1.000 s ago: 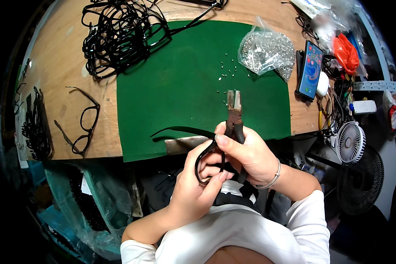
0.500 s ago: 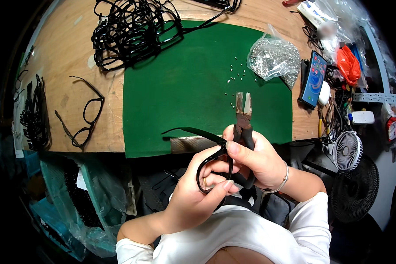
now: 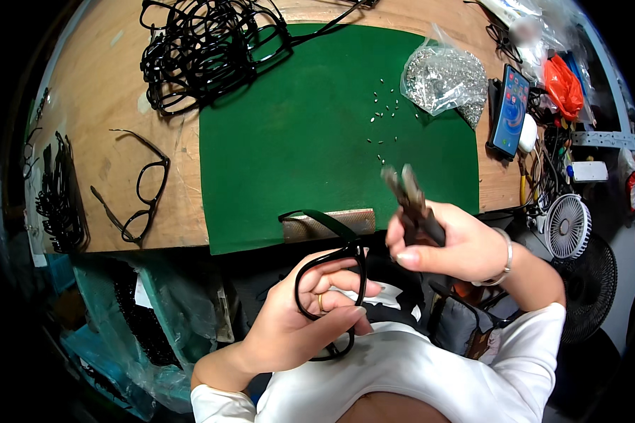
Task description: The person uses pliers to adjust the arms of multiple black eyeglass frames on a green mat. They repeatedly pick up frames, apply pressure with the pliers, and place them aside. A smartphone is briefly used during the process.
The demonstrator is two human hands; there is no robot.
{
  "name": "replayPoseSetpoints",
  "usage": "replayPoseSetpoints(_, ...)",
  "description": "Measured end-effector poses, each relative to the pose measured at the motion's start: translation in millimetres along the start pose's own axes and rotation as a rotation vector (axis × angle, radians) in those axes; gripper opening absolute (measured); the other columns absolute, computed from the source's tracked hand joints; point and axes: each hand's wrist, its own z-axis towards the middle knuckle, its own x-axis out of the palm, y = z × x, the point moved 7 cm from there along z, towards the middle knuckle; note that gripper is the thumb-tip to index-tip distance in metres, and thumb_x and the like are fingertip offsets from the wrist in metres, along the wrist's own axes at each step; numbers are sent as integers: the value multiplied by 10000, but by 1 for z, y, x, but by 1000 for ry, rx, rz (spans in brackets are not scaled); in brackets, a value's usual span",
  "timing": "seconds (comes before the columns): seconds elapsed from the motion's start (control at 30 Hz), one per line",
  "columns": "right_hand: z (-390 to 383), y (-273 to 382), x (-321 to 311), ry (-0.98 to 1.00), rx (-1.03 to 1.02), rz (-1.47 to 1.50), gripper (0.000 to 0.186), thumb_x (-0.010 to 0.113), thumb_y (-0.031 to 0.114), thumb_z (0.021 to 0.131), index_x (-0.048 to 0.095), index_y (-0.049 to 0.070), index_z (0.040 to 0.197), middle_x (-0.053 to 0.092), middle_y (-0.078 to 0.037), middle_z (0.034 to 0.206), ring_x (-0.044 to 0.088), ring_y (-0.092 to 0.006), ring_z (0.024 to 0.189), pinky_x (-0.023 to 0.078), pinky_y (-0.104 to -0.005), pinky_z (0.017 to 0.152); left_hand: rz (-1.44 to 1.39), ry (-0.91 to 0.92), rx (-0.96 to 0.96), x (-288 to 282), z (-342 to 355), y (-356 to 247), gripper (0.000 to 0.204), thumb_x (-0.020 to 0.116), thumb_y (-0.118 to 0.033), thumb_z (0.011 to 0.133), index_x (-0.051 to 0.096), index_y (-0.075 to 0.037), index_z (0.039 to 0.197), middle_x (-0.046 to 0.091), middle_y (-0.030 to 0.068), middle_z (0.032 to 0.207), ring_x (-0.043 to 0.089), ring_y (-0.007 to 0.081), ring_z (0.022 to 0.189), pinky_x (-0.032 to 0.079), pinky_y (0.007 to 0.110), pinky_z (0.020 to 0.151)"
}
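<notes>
My left hand [image 3: 300, 321] is closed around a black glasses frame [image 3: 362, 278] below the mat's front edge, its dark temple pointing up over a textured metal strip [image 3: 353, 220]. To the right, my right hand [image 3: 444, 240] grips dark-handled pliers [image 3: 409, 195], whose pale jaws are smeared by motion, apart from the frame. Beyond the pliers, several small silvery pieces [image 3: 372, 120] lie scattered on the green mat [image 3: 275, 155], near a clear bag of silvery pieces [image 3: 437, 77].
A tangled pile of black frames [image 3: 194, 63] lies at the back left; a loose pair [image 3: 148, 187] and a dark bundle [image 3: 56, 197] sit left. At right are a phone [image 3: 508, 109], red plastic bag [image 3: 561, 84] and fans [image 3: 566, 225]. Teal bins [image 3: 99, 289] stand below the table.
My right hand has moved right, away from the glasses frame, carrying the pliers. My left hand has shifted slightly down with the frame, whose temple now sits a little lower.
</notes>
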Motion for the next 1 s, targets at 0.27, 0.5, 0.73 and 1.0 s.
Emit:
replayPoseSetpoints(0.27,-12,5,16,317,107,-403,336,468,318,872,487,-3,969,522,-85,711,508,-167,639,417,-304,587,-19,19,-51,5,1,-2,406,480,83,799,378,34,1189,540,140,1035,598,152,778,465,242,707)
replayPoseSetpoints(0.5,-8,15,18,279,89,-560,414,484,328,861,493,-84,896,543,-181,671,554,-265,616,435,-352,573,48,-49,-67,7,2,-2,411,493,117,754,388,51,1146,553,186,966,602,201,723,511,316,657)
replayPoseSetpoints(0.73,-10,13,10,-43,-44,-960,350,562,288,801,511,-56,761,557,-213,603,572,-376,626,469,-410,593,39,-70,-29,13,4,3,398,469,75,806,347,21,1180,532,161,1044,595,162,747,470,257,689)
replayPoseSetpoints(1.0,-8,15,-5,360,122,-615,441,538,372,818,536,-57,922,578,-174,720,566,-244,667,440,-328,623,-31,-44,-44,14,0,-5,432,484,64,809,336,25,1213,536,163,1038,596,177,741,481,264,675)
